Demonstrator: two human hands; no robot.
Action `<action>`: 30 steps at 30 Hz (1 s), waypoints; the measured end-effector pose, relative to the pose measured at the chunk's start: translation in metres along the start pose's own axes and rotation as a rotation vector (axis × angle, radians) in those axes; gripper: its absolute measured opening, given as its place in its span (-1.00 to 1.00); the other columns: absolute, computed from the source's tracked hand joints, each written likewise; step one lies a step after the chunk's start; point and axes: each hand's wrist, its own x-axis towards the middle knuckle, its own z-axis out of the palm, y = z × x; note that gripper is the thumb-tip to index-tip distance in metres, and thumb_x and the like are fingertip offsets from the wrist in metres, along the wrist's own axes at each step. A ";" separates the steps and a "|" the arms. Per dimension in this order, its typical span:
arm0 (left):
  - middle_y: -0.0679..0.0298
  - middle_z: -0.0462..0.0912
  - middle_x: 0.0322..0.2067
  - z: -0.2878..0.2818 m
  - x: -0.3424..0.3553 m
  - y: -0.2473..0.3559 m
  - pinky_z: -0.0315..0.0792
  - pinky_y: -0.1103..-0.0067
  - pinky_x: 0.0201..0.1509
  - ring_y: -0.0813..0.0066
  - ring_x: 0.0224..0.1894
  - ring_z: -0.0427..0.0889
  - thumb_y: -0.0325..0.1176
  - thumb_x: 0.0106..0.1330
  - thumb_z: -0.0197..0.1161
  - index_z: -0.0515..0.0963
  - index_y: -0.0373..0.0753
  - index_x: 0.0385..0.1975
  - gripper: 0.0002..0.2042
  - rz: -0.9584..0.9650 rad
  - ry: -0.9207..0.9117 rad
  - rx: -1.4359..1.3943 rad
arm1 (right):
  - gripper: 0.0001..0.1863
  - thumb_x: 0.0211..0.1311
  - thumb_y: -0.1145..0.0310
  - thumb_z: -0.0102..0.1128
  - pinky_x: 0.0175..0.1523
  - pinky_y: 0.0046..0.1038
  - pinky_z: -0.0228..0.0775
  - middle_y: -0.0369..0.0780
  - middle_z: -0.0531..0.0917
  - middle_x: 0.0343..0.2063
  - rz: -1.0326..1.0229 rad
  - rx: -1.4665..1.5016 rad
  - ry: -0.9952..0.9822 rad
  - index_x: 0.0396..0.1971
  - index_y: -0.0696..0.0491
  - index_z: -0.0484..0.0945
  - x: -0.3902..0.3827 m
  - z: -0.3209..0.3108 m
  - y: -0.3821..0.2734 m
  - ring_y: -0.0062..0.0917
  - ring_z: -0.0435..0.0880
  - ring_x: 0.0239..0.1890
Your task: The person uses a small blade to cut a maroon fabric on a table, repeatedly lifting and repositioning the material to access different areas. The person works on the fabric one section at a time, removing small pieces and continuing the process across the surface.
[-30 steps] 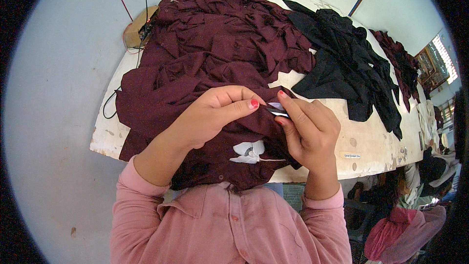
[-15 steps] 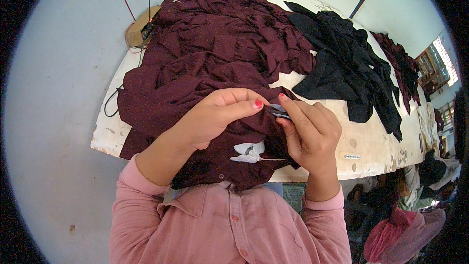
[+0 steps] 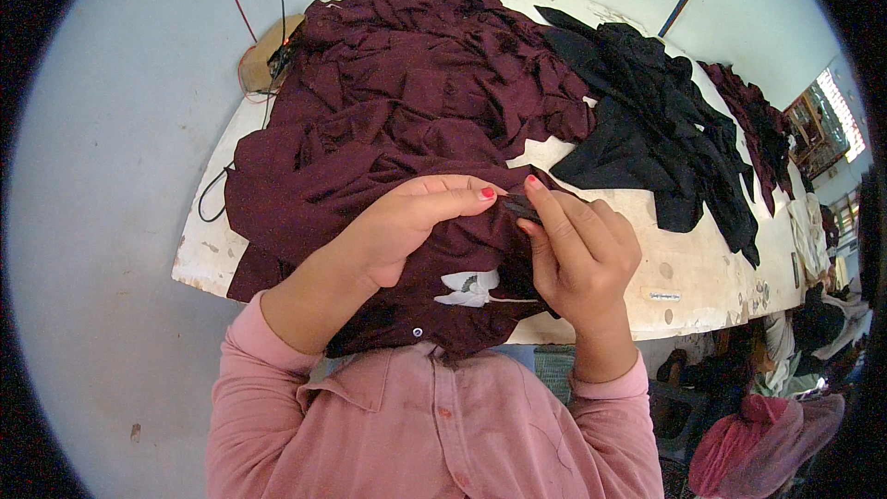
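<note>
My left hand [image 3: 420, 217] is closed, thumb and index pinching the maroon cloth [image 3: 370, 129] near the middle. Its fingertips almost meet those of my right hand [image 3: 582, 254], which grips a small dark tool [image 3: 522, 208], apparently thread snips, against the same cloth. Just below my hands a white flower-shaped patch [image 3: 469, 287] with a thin pale stem lies on the maroon fabric, and a small round button or eyelet [image 3: 418, 333] shows near the cloth's lower edge.
Black garments [image 3: 656, 129] lie right of the maroon pile on the white table [image 3: 679, 296], more maroon cloth [image 3: 744, 115] beyond them. A cardboard box [image 3: 268, 51] with wires sits at back left beside the wall [image 3: 111, 222]. Fabric bundles [image 3: 739, 444] lie below the table at right.
My hands have shifted only slightly. The small tool is turned, so that the pale surfaces seen earlier between my fingers now mostly appear dark.
</note>
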 end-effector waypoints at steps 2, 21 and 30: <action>0.33 0.64 -0.16 -0.002 0.001 -0.002 0.31 0.66 0.09 0.63 -0.08 0.52 -0.33 0.34 0.16 0.59 -0.29 -0.09 -0.76 -0.022 0.010 -0.057 | -0.57 -0.08 0.35 0.36 -0.54 -0.52 0.17 -0.37 0.63 -0.42 -0.031 -0.052 0.022 -0.09 0.01 0.66 0.001 0.000 -0.001 -0.60 0.43 -0.61; 0.34 0.66 -0.30 -0.035 -0.037 0.030 0.38 0.68 -0.07 0.70 -0.22 0.53 -0.41 0.33 0.18 0.63 -0.34 -0.24 -0.85 0.468 0.260 0.555 | -0.72 -0.06 0.40 0.50 -0.34 -0.64 0.32 -0.36 0.63 -0.49 0.577 1.108 -0.638 -0.31 0.12 0.64 -0.011 0.001 0.058 -0.77 0.50 -0.43; 0.19 0.63 -0.25 -0.012 -0.013 0.016 0.36 0.42 0.04 0.27 -0.12 0.60 -0.30 0.20 0.31 0.61 -0.23 -0.21 -0.78 0.886 0.334 1.534 | -0.86 0.01 0.50 0.42 -0.30 -0.63 0.35 -0.32 0.66 -0.48 0.675 1.276 -0.475 -0.42 0.18 0.64 -0.008 -0.014 0.046 -0.72 0.55 -0.41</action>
